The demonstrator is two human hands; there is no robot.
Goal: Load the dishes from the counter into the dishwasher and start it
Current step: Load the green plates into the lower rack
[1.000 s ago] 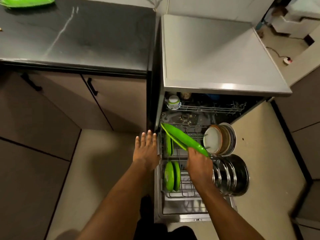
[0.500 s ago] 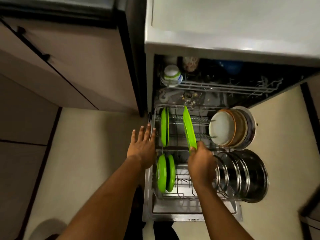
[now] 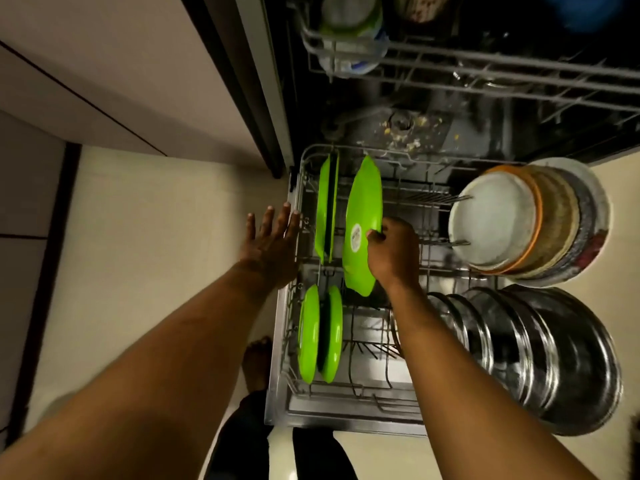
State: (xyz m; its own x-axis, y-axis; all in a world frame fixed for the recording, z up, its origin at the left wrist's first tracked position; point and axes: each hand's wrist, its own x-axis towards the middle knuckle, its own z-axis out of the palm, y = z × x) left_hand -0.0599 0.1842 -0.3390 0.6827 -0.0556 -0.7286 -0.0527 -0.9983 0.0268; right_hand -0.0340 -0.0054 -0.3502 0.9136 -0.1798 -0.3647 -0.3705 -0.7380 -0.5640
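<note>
Right hand (image 3: 393,252), centre frame: fingers curled on the right edge of a green plate (image 3: 362,216), thumb on its face next to a white sticker (image 3: 355,237). The plate stands on edge, leaning slightly, in the far-left section of the lower rack (image 3: 298,188), which is pulled out of the dishwasher (image 3: 502,126).

Second green plate (image 3: 325,209) is upright in the slot just left of it, with a gap between them. Two round green plates (image 3: 309,336) stand on edge side by side in the near-left section, lower centre of frame.

Left hand (image 3: 273,244), left of centre: flat, fingers straight and spread, holding nothing. Fingertips are at the rack's left rim; I can't tell if they touch it.

Right side of the rack:
- Stack of bowls (image 3: 495,220) on edge, white one facing left.
- Row of steel plates (image 3: 554,358) below them in frame, also on edge.

Upper rack (image 3: 485,60) runs across the top of frame, blurred, with a white-and-green cup (image 3: 349,39) at its left end. Food scraps (image 3: 408,131) lie on the tub floor behind the lower rack.

A bare foot (image 3: 258,358) is on the pale floor (image 3: 156,237), bottom centre.
</note>
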